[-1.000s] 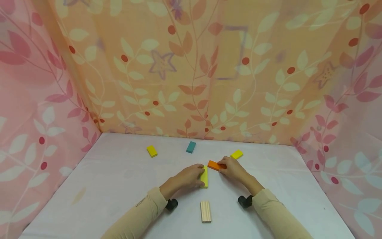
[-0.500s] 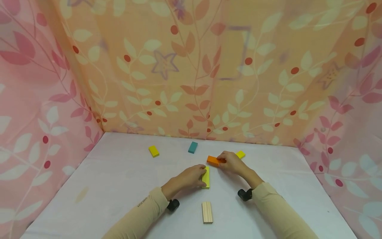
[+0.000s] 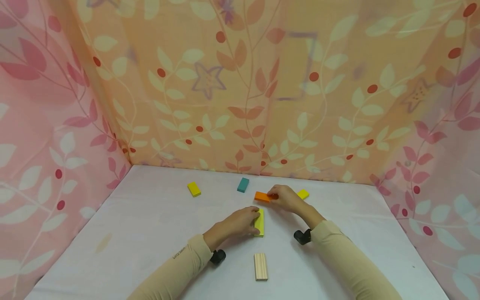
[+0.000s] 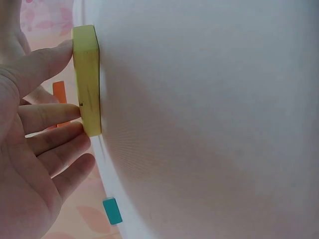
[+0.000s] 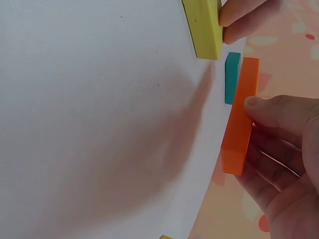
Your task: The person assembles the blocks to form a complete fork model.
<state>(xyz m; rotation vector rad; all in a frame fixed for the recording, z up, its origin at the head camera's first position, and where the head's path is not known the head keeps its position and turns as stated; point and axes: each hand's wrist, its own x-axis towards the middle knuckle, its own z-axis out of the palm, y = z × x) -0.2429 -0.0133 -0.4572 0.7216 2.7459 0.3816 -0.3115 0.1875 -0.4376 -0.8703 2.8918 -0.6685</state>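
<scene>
My left hand holds a yellow-green wooden block on the table, thumb near its close end and fingers near its far end. In the left wrist view the thumb and fingertips touch one side of this block. Between thumb and fingers, my right hand grips an orange block by its right end. The right wrist view shows the orange block held off the table, thumb on one face and fingers behind. It is beyond the yellow-green block and apart from it.
A teal block lies at the back, with a yellow block to its left. Another yellow block is partly behind my right hand. A plain wood block lies nearer me on the white tabletop. Patterned cloth walls enclose three sides.
My right hand has carried the orange block away from me and a little left, past the yellow-green block. My left hand stays at its block. The head view has shifted slightly.
</scene>
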